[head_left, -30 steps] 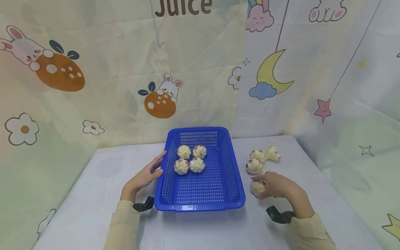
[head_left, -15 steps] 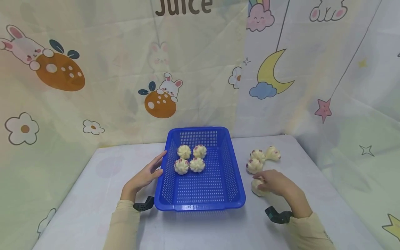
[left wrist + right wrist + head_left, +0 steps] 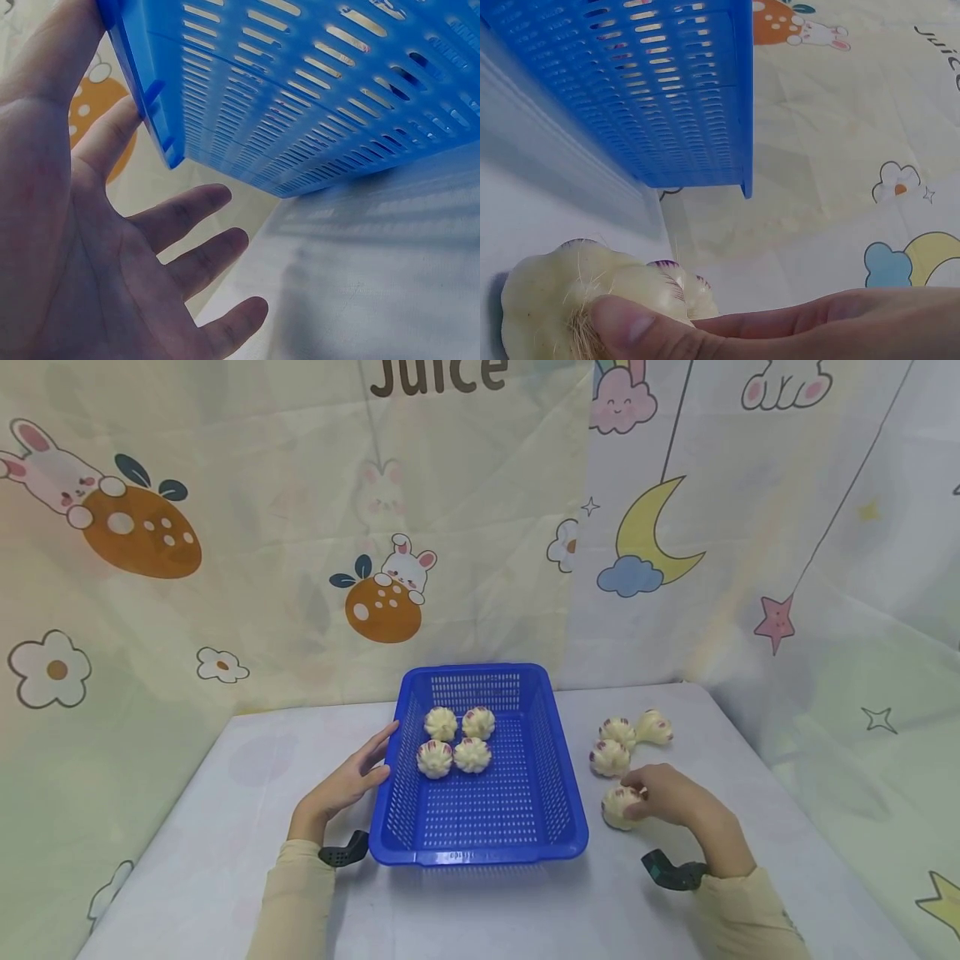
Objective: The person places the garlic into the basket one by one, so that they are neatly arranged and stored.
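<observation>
A blue plastic basket point(image 3: 487, 857) sits mid-table with several white garlic bulbs point(image 3: 472, 755) grouped in its far left part. My left hand point(image 3: 347, 787) rests against the basket's left rim, thumb and forefinger touching it; in the left wrist view the other fingers stretch out relaxed beneath the rim. Right of the basket, my right hand point(image 3: 671, 797) pinches a garlic bulb point(image 3: 618, 808) low over the table. The right wrist view shows the thumb on the root end of this garlic bulb point(image 3: 547, 300); the fingertips behind it are hidden.
Three more garlic bulbs point(image 3: 611, 758) lie together just beyond my right hand, one tipped on its side. A white cloth covers the table point(image 3: 450, 918). A printed curtain point(image 3: 285, 568) hangs behind it and along both sides.
My right hand has shifted slightly up and its hold on the garlic bulb has changed, so more of the bulb shows. The left hand and basket have stayed put.
</observation>
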Tool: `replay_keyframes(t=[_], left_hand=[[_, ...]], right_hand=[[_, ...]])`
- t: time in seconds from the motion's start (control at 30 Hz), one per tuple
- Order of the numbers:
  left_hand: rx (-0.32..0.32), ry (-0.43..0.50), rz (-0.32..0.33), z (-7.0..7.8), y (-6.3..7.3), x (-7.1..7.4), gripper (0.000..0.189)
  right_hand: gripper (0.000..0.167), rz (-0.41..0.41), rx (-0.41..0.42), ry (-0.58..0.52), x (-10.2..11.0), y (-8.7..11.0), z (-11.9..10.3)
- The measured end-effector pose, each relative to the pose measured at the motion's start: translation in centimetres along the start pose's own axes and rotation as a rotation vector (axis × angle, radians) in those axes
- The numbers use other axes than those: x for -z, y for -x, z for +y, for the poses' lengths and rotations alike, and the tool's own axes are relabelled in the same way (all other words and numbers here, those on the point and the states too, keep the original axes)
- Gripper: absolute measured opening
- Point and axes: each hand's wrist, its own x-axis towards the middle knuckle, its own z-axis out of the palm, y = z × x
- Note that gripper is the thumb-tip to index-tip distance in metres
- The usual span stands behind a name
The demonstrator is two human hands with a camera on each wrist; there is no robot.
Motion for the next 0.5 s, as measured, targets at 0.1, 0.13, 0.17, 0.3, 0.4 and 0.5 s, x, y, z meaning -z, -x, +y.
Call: replay_keyframes(t=[0.1, 0.13, 0.17, 0.3, 0.4, 0.5], left_hand=[[0.011, -0.005, 0.001, 0.1, 0.0, 0.0, 0.07], [0.014, -0.006, 0.001, 0.1, 0.0, 0.0, 0.07], [0.018, -0.006, 0.001, 0.2, 0.0, 0.0, 0.07], [0.021, -0.009, -0.001, 0.3, 0.1, 0.0, 0.071], [0.021, -0.015, 0.001, 0.3, 0.1, 0.0, 0.071], [0.024, -0.019, 0.003, 0.2, 0.0, 0.0, 0.071]], right_hand=[[0.05, 0.0, 0.011, 0.006, 0.2, 0.0, 0.2], [0.051, 0.0, 0.011, 0.005, 0.2, 0.0, 0.3], [0.051, 0.0, 0.016, 0.004, 0.3, 0.0, 0.4], [0.049, 0.006, 0.033, -0.001, 0.4, 0.1, 0.8], [0.046, 0.005, 0.027, -0.011, 0.4, 0.2, 1.1], [0.044, 0.002, 0.019, -0.019, 0.4, 0.2, 1.3]])
